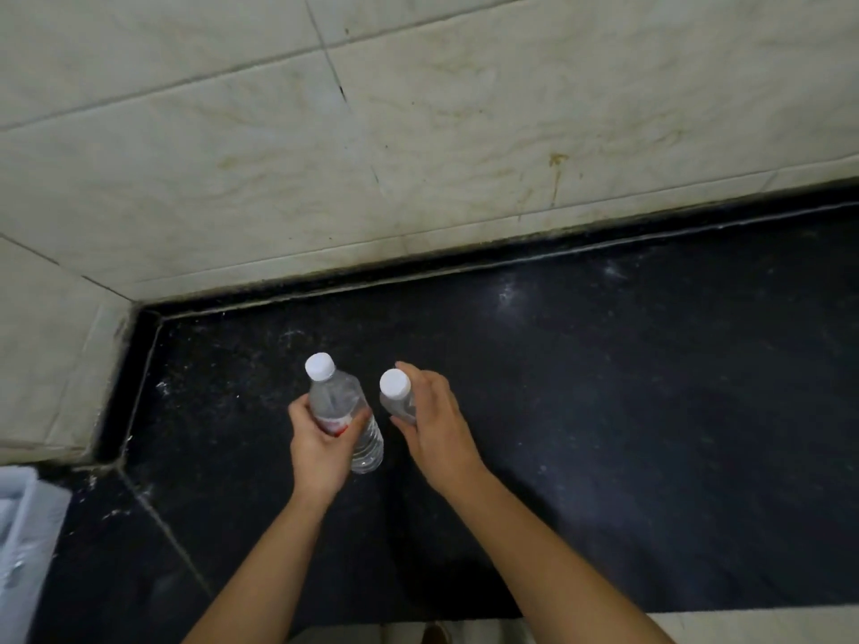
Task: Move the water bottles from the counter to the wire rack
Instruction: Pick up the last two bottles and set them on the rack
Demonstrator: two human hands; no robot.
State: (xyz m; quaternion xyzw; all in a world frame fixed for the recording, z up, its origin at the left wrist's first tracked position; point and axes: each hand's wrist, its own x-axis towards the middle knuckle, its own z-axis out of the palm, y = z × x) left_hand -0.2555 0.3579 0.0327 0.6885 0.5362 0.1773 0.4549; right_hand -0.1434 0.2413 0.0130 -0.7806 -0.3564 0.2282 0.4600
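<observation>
1. My left grip (pixel 320 450) wraps the middle of a tilted clear bottle (pixel 335 396), white cap up; my right grip (pixel 437 434) curls round a second bottle (pixel 395 383) just right of it.
2. The tiled wall (pixel 418 155) stands behind the clear bottle.
3. The dark surface (pixel 650 434) lies beneath it; whether it touches I cannot tell.
4. A pale tub (pixel 25 527) sits far left of it.

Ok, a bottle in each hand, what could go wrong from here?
The right hand grips the right bottle high, near the cap, so it may swing or slip. The left hand holds the left bottle tilted, and with both hands full neither could catch a drop onto the counter.
</observation>
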